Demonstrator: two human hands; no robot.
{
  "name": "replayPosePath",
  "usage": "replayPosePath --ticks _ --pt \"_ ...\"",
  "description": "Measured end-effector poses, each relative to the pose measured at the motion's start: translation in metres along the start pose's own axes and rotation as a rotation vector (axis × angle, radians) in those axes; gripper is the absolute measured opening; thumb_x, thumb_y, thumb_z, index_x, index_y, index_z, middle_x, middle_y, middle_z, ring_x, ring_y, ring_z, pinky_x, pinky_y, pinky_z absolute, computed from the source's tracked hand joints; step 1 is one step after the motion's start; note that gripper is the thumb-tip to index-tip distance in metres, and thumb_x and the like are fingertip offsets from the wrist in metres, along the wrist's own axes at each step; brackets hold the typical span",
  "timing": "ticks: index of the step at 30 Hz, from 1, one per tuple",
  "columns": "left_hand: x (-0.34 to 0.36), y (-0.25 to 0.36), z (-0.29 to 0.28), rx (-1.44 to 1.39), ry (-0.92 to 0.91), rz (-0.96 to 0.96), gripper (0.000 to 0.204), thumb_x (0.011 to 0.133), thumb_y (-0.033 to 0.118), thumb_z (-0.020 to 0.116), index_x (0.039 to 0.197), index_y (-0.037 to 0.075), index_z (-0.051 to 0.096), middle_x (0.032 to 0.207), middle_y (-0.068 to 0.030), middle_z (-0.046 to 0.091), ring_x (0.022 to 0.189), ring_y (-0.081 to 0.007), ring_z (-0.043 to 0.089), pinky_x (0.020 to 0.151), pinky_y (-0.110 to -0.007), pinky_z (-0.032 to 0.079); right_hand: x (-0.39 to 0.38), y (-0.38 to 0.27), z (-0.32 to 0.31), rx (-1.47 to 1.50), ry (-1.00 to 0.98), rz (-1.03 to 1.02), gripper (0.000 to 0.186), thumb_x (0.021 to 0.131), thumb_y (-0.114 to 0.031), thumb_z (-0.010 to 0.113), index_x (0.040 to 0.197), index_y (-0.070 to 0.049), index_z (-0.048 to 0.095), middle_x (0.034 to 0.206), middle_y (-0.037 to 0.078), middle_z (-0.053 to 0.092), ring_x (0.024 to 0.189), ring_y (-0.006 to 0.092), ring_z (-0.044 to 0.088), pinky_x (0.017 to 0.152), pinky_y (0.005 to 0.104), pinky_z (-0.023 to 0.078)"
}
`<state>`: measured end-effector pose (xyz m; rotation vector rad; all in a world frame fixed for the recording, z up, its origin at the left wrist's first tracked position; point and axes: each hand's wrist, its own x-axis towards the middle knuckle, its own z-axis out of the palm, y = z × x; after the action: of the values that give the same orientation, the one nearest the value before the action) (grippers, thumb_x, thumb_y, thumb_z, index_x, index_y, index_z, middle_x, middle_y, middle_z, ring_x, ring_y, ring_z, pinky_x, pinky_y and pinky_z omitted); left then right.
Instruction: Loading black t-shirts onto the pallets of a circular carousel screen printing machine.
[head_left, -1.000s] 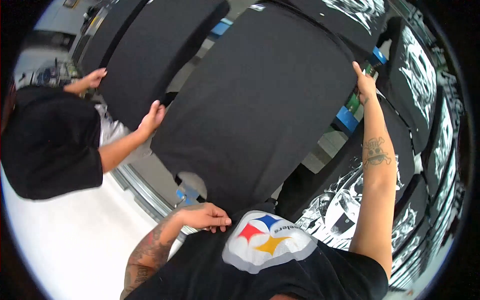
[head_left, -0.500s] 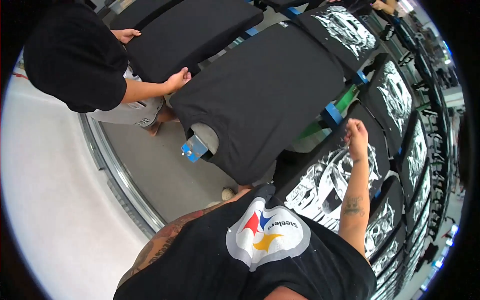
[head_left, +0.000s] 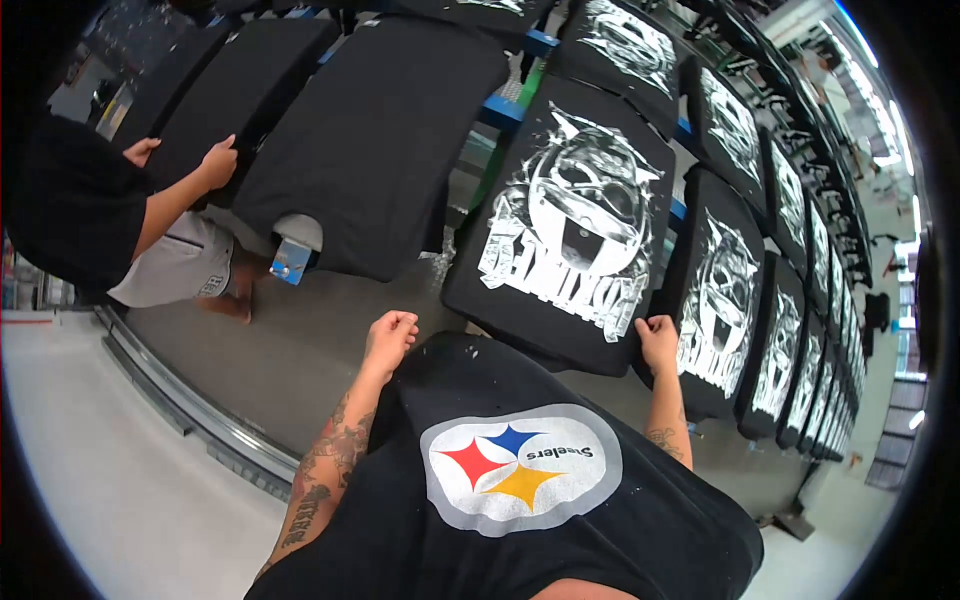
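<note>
A black T-shirt with a large white print (head_left: 585, 215) lies stretched over a flat board in front of me. At its near right edge, my right hand (head_left: 659, 345) pinches the cloth between thumb and fingers. My left hand (head_left: 390, 343) is off the shirt's near left corner, fingers curled together with nothing visible in them. Left of the printed shirt, a plain black T-shirt (head_left: 370, 140) covers another board. A grey board end and a blue bracket (head_left: 290, 262) show at its neck opening.
A co-worker (head_left: 80, 210) stands at the left, both hands at another black shirt (head_left: 240, 95). More printed black shirts (head_left: 722, 300) on boards curve away to the right. Blue arms (head_left: 503, 112) join the boards to the machine. A curved metal rail (head_left: 200, 425) borders the grey floor.
The view has swung right, and the boards appear further left. My right hand has come down to the printed shirt's near edge. My left hand has come into view.
</note>
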<state>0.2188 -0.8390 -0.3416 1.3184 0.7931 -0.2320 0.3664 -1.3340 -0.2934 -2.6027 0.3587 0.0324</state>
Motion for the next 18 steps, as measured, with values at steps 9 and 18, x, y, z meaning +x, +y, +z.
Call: replayPosePath --ticks 9,18 --pt "0.049 0.043 0.093 0.643 0.349 0.622 0.041 0.101 0.04 0.049 0.099 0.005 0.069 0.101 -0.0183 0.067 0.093 -0.0337 0.064 0.082 -0.044 0.049 -0.034 0.035 0.0 0.694 -0.545 0.422 0.03 0.097 -0.038 0.062 0.085 -0.01 0.064 0.062 -0.003 0.049 0.049 0.0096 0.044 0.044 0.0253 0.036" --pt "0.083 0.036 0.089 -0.088 0.131 0.076 0.05 0.096 0.042 0.06 0.113 -0.005 0.065 0.109 -0.0131 0.068 0.097 -0.0215 0.063 0.087 -0.035 0.048 -0.045 0.01 -0.038 0.121 -0.185 -0.252 0.026 0.085 -0.025 0.071 0.076 -0.001 0.066 0.071 0.018 0.065 0.069 0.0357 0.065 0.064 0.0437 0.051"
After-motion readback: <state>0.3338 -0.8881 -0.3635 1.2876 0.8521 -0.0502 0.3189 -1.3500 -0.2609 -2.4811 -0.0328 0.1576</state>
